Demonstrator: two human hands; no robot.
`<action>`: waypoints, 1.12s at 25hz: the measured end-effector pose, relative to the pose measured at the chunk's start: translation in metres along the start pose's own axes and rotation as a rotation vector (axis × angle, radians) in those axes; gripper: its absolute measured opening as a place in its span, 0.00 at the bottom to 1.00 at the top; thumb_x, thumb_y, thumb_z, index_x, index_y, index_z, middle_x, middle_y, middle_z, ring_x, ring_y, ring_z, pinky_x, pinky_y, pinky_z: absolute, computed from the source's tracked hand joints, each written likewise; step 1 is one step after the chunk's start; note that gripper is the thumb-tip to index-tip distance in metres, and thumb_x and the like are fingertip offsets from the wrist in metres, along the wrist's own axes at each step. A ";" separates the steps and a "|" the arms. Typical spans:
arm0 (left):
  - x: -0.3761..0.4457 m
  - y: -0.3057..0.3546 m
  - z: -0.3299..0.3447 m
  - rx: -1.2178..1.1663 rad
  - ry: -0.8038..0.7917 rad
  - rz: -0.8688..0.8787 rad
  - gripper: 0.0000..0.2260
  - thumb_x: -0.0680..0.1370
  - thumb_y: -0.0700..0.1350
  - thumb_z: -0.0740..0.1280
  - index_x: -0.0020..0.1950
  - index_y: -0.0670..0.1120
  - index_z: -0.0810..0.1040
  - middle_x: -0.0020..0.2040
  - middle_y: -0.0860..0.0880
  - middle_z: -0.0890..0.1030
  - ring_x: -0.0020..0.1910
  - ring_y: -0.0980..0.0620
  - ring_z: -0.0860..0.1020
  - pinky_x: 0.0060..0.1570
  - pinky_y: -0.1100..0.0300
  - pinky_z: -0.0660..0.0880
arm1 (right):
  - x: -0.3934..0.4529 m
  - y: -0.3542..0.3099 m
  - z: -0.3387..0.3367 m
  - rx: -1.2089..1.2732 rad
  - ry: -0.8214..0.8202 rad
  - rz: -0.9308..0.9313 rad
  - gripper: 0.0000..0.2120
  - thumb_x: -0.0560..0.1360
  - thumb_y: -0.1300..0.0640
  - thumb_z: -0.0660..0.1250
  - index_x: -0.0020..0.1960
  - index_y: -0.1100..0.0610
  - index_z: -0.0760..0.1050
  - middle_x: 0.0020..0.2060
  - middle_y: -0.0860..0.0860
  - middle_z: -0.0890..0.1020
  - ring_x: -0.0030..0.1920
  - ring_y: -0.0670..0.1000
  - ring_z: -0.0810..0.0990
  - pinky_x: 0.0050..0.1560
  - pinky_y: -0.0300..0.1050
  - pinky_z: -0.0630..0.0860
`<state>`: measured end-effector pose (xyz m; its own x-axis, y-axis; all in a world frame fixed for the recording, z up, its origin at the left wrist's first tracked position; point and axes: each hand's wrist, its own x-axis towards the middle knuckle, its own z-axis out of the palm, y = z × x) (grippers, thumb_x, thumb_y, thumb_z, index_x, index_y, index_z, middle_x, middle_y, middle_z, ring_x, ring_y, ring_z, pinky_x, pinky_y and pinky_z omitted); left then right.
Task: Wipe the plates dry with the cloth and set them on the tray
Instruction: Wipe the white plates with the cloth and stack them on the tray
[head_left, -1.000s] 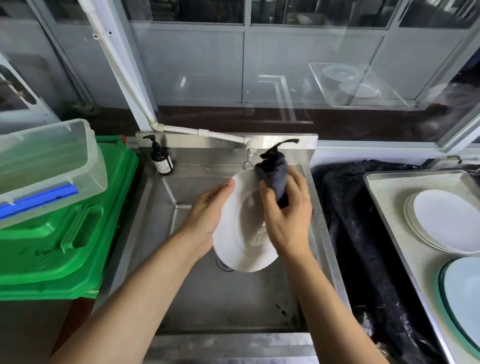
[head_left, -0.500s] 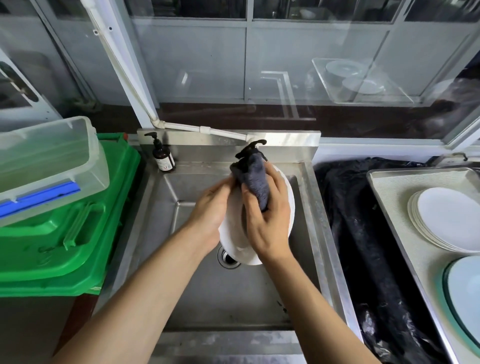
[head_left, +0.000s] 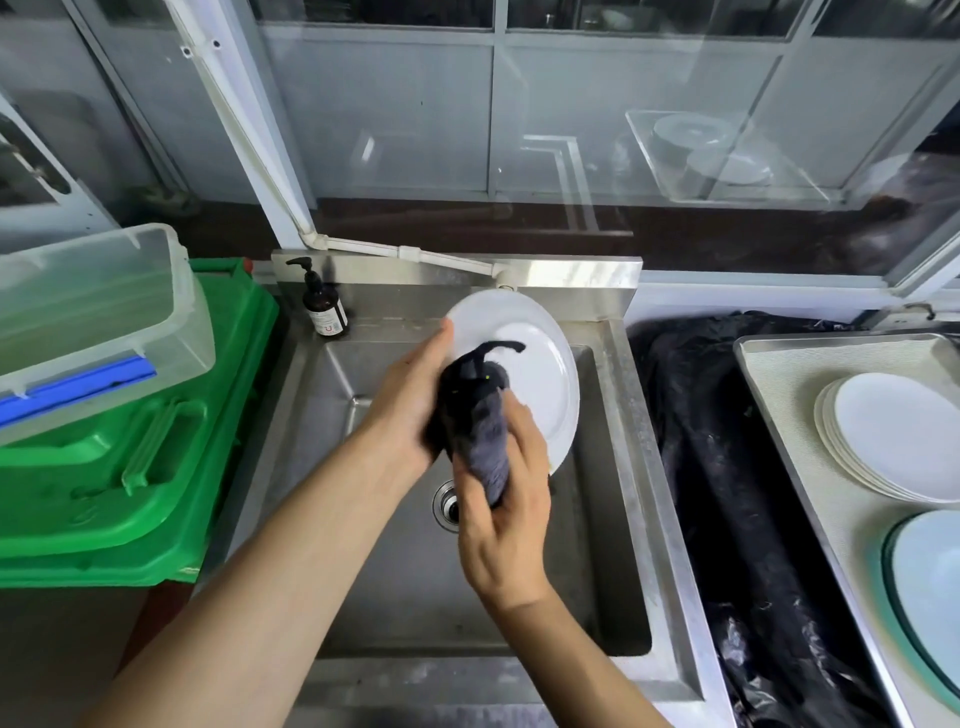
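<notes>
A white plate (head_left: 540, 374) is held tilted over the steel sink (head_left: 363, 571). My left hand (head_left: 410, 405) grips its left rim, thumb on the front face. A dark grey cloth (head_left: 480, 431) is bunched in my right hand (head_left: 506, 519), which presses it against the plate's lower left part. The cloth hides that part of the plate. At the right stands a metal tray (head_left: 789, 395) carrying a stack of white plates (head_left: 893, 436) and a pale plate with a green rim (head_left: 930, 587).
A soap pump bottle (head_left: 323, 306) stands at the sink's back left corner. Green crates (head_left: 119, 467) with a clear plastic box (head_left: 88, 317) on top fill the left side. Black plastic sheeting (head_left: 727, 467) lies between sink and tray. The drain (head_left: 447, 506) shows under my hands.
The plate has been turned and lifted toward the back of the sink, its face more open to me. My right hand with the cloth has slid down to the plate's lower left.
</notes>
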<state>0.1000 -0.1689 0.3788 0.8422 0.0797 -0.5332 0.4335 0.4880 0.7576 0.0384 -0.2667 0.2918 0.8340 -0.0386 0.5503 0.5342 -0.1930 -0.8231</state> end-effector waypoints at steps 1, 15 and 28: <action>0.000 0.001 -0.002 0.011 0.028 0.003 0.25 0.81 0.59 0.63 0.65 0.39 0.78 0.51 0.38 0.82 0.40 0.43 0.82 0.38 0.57 0.80 | -0.007 0.004 -0.002 -0.032 -0.035 -0.058 0.29 0.78 0.55 0.64 0.77 0.37 0.65 0.74 0.38 0.68 0.75 0.47 0.68 0.76 0.50 0.64; -0.005 0.007 -0.024 0.128 -0.010 0.139 0.18 0.82 0.55 0.63 0.67 0.47 0.79 0.60 0.48 0.84 0.61 0.47 0.82 0.66 0.47 0.74 | 0.065 0.038 -0.043 0.156 0.380 0.597 0.17 0.83 0.44 0.62 0.65 0.51 0.79 0.55 0.41 0.84 0.59 0.39 0.81 0.59 0.36 0.75; 0.005 0.006 -0.029 0.007 0.051 0.115 0.12 0.77 0.55 0.71 0.42 0.49 0.89 0.44 0.42 0.87 0.40 0.47 0.86 0.38 0.57 0.82 | 0.010 0.020 -0.025 -0.249 -0.274 -0.209 0.21 0.84 0.49 0.62 0.72 0.59 0.72 0.76 0.56 0.69 0.77 0.56 0.68 0.77 0.54 0.64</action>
<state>0.0971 -0.1404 0.3699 0.8691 0.1787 -0.4612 0.3375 0.4673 0.8171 0.0542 -0.2953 0.2843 0.7350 0.2818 0.6168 0.6742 -0.4011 -0.6201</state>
